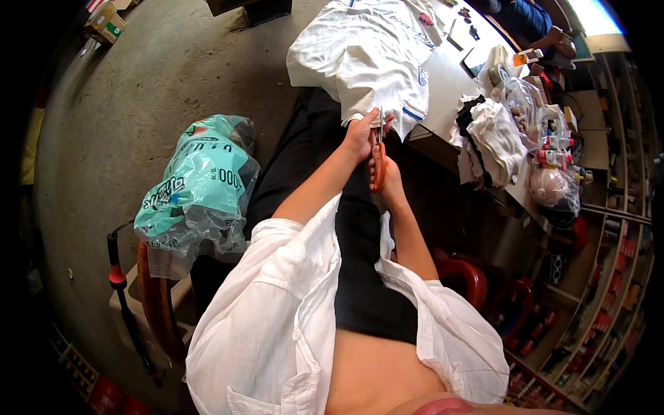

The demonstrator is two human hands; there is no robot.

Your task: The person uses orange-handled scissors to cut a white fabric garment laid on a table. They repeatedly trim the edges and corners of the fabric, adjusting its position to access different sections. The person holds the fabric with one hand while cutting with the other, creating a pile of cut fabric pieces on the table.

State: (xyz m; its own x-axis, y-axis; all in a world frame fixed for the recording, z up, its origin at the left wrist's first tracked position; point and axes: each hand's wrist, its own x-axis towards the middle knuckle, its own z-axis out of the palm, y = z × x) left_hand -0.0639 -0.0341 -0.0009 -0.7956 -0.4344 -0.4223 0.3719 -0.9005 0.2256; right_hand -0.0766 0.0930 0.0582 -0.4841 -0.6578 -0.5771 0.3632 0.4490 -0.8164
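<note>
A white garment (363,66) with printed lettering and blue-red trim is draped over my lap and the table edge. At its near hem, my left hand (360,137) is closed on the cloth, fingers pinching the edge. My right hand (391,174) grips a pair of scissors (378,171) by the orange handles. The blades point away from me and lie against the hem beside my left fingers. Whether they are cutting through cloth or thread is too small to tell.
To the right is a white table (443,86) with a pile of white and black cloth (494,135) and bagged bottles (555,158). Another person (529,24) sits at its far side. Shelves (612,277) line the right. A teal plastic bag (200,180) stands at my left.
</note>
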